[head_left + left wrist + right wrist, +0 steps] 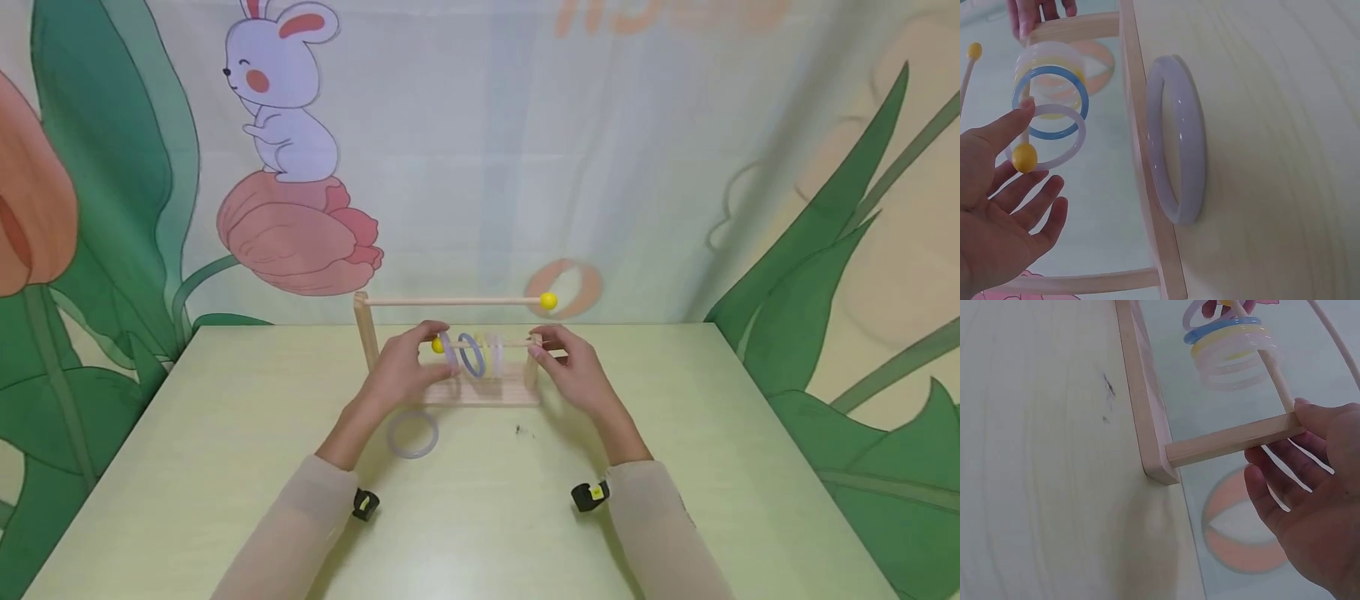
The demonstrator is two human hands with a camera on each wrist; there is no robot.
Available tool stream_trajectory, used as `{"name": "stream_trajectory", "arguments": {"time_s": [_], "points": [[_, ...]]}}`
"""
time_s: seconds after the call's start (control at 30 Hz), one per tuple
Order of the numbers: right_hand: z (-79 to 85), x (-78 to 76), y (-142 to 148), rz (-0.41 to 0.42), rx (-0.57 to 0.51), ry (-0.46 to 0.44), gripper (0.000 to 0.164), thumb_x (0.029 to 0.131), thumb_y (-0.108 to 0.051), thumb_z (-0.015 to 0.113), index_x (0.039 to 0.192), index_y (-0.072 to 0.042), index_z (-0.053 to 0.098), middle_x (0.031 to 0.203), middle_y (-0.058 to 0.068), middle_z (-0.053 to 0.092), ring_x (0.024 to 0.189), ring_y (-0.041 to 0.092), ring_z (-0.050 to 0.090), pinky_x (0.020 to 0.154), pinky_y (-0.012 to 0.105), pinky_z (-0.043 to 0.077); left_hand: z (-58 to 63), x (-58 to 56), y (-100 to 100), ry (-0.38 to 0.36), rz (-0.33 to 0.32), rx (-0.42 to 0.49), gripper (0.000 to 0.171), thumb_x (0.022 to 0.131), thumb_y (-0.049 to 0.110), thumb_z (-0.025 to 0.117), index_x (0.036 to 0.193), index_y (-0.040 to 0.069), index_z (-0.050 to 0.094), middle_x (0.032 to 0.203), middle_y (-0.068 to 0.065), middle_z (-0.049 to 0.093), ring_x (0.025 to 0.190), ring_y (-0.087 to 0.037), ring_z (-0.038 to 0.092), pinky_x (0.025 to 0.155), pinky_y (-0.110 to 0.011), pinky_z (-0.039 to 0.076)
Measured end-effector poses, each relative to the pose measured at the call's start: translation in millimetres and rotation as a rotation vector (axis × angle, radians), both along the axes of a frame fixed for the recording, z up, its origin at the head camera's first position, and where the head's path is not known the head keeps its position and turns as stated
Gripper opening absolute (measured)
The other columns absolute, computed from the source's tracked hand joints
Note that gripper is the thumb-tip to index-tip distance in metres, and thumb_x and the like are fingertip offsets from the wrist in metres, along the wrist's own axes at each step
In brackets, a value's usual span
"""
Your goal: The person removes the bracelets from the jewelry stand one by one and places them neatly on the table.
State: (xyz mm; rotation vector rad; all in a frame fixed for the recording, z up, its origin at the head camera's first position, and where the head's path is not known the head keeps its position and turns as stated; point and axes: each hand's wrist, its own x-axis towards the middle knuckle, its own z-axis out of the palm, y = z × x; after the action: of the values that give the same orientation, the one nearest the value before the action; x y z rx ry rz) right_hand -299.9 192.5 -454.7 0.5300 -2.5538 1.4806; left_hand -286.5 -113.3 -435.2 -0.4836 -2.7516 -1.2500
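Observation:
A wooden stand (480, 397) holds several translucent rings on its lower rod, which ends in a yellow ball (1024, 157). My left hand (401, 367) holds a pale lavender ring (1082, 133) between thumb and fingers, around the rod close to that ball. Beside it on the rod hangs a blue ring (1085, 103), followed by yellow (1200, 347) and whitish-pink rings (1235, 385). My right hand (573, 367) grips the top of the short wooden post (1229, 439), where the rod joins it. Another lavender ring (1192, 137) lies loose on the table, in front of the stand's left part.
A taller post (364, 329) at the left carries an upper rod (450, 301) tipped with a yellow ball (549, 301). Dark marks (519, 430) show on the pale tabletop (675, 517). A printed curtain (465, 167) hangs behind the table.

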Motion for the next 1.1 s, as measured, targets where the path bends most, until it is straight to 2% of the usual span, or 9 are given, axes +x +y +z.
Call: {"name": "stream_trajectory", "arguments": {"time_s": [0.23, 0.47, 0.63, 0.87, 1.1], "points": [[3.3, 1.2, 2.3, 0.025, 0.058, -0.016, 0.036, 0.108, -0.026, 0.065, 0.138, -0.006, 0.064, 0.130, 0.011, 0.068, 0.120, 0.030, 0.067, 0.100, 0.046, 0.058, -1.0, 6.6, -8.8, 0.051, -0.026, -0.014, 0.065, 0.090, 0.027, 0.087, 0.147, 0.011, 0.059, 0.143, -0.013, 0.066, 0.135, -0.032, 0.059, 0.110, -0.054, 0.050], [7.0, 0.4, 2.5, 0.013, 0.072, 0.004, 0.035, 0.107, -0.024, 0.066, 0.137, -0.005, 0.064, 0.128, 0.012, 0.069, 0.120, 0.032, 0.067, 0.100, 0.047, 0.058, 10.3, 10.8, -16.7, 0.089, -0.049, -0.053, 0.066, 0.089, 0.025, 0.089, 0.146, 0.008, 0.059, 0.143, -0.013, 0.065, 0.137, -0.034, 0.056, 0.115, -0.054, 0.045], [5.6, -2.9, 2.5, 0.009, 0.072, 0.012, 0.037, 0.107, -0.025, 0.066, 0.138, -0.004, 0.064, 0.127, 0.013, 0.069, 0.119, 0.032, 0.067, 0.099, 0.047, 0.059, 12.6, 9.4, -20.8, 0.065, -0.049, -0.049, 0.067, 0.090, 0.027, 0.088, 0.147, 0.009, 0.058, 0.145, -0.012, 0.064, 0.139, -0.033, 0.055, 0.114, -0.055, 0.046], [3.5, -2.9, 3.1, 0.007, 0.063, 0.016, 0.035, 0.107, -0.024, 0.066, 0.136, -0.004, 0.065, 0.124, 0.012, 0.070, 0.117, 0.031, 0.068, 0.097, 0.048, 0.059, 4.7, 13.8, -24.7, 0.048, -0.056, -0.005, 0.067, 0.090, 0.025, 0.087, 0.147, 0.007, 0.058, 0.146, -0.011, 0.064, 0.137, -0.032, 0.057, 0.112, -0.052, 0.049], [2.0, -2.9, 2.8, 0.003, 0.045, 0.017, 0.034, 0.107, -0.023, 0.066, 0.135, -0.004, 0.065, 0.120, 0.012, 0.071, 0.115, 0.029, 0.068, 0.095, 0.047, 0.060, -0.6, 20.4, -30.9, 0.000, -0.027, 0.029, 0.068, 0.089, 0.028, 0.089, 0.147, 0.010, 0.059, 0.144, -0.010, 0.065, 0.135, -0.032, 0.059, 0.107, -0.051, 0.052]]}}
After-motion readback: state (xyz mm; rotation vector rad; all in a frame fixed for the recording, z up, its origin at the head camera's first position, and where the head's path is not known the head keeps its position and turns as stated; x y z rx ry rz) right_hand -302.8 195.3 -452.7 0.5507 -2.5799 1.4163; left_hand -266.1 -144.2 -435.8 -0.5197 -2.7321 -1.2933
